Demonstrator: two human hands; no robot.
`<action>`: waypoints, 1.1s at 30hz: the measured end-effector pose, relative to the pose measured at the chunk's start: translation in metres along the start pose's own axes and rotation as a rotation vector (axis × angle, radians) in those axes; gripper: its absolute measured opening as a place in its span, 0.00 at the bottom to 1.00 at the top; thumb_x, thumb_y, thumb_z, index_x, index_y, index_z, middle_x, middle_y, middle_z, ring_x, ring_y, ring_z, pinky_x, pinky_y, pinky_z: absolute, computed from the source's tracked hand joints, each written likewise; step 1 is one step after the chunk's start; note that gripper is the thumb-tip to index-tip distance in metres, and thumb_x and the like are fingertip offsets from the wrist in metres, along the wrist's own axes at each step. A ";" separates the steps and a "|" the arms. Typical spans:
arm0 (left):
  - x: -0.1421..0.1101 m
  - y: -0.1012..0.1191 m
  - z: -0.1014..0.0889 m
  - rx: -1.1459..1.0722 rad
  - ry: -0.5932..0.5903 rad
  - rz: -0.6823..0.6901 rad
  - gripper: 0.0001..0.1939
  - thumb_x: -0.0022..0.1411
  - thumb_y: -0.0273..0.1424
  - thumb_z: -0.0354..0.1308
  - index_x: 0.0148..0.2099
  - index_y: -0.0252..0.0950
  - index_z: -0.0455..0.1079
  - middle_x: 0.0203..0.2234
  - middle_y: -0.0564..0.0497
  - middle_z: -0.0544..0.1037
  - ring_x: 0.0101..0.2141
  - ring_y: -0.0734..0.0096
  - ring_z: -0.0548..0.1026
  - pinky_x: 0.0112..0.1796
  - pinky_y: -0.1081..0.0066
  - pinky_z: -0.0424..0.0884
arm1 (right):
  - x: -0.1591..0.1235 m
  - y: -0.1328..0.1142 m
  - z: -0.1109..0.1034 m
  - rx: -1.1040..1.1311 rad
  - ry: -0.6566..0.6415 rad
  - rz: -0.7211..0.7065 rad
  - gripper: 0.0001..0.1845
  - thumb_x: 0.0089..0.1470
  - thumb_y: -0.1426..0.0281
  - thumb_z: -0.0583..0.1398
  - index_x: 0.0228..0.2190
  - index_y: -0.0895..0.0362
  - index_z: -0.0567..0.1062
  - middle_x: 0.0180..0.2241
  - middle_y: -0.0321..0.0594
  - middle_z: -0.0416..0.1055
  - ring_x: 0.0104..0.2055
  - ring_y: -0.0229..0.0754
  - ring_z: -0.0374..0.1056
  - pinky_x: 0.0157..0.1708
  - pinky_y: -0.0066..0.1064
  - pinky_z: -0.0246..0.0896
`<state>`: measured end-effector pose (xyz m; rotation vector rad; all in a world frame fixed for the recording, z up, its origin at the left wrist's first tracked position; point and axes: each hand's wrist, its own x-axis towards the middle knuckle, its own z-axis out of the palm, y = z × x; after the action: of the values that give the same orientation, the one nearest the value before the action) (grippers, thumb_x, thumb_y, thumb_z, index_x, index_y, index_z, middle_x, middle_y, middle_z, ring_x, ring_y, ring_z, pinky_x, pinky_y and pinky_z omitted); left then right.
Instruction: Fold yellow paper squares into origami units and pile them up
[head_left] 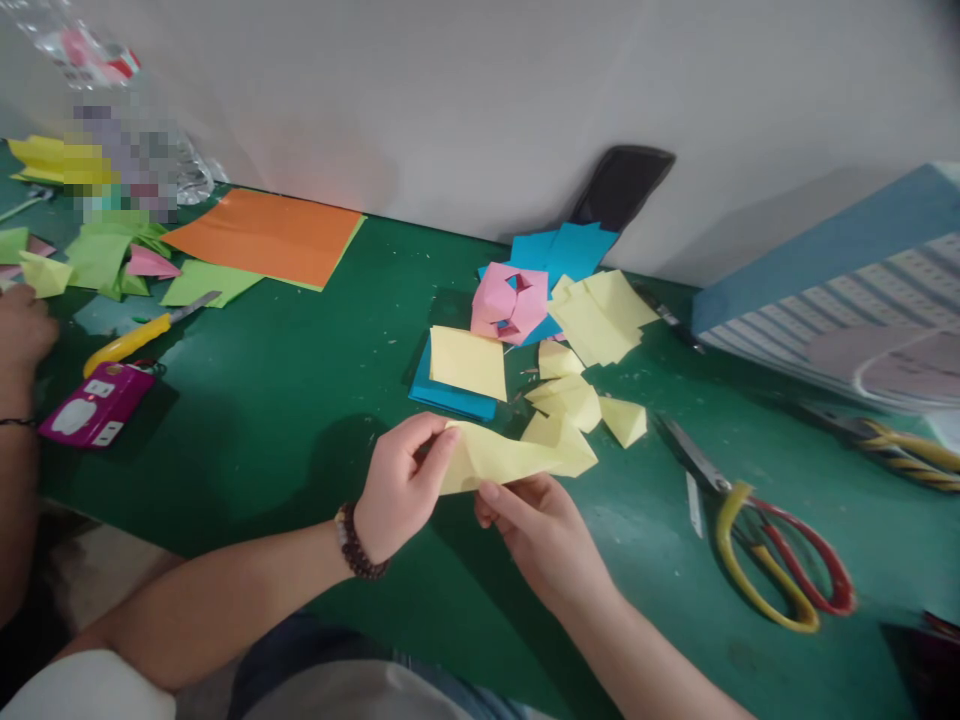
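Between my two hands is a strip of folded pale yellow paper, held above the green table. My left hand pinches its left end between thumb and fingers. At the lower edge, my right hand grips the same paper, its fingers partly hidden behind it. Just beyond lie several folded yellow paper pieces. A square yellow sheet rests on blue paper. Behind these sits a pink folded paper shape, next to more yellow sheets and blue sheets.
Scissors with red and yellow handles lie at right, near pliers and a blue-striped box. A phone leans on the wall. Leftward are orange paper, a yellow-handled knife, a magenta box and another person's hand.
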<state>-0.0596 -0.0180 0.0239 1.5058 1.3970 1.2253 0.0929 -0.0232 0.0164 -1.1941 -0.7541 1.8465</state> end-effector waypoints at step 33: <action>0.001 -0.005 -0.003 0.231 0.080 0.371 0.07 0.66 0.24 0.51 0.38 0.34 0.70 0.28 0.51 0.76 0.30 0.76 0.73 0.32 0.77 0.68 | -0.005 0.000 0.001 0.249 0.034 0.034 0.16 0.42 0.64 0.70 0.22 0.56 0.69 0.16 0.28 0.59 0.19 0.29 0.52 0.19 0.24 0.45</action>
<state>-0.0643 -0.0165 0.0208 1.9616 1.3881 1.3942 0.0934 -0.0275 0.0186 -1.0796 -0.4706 1.8805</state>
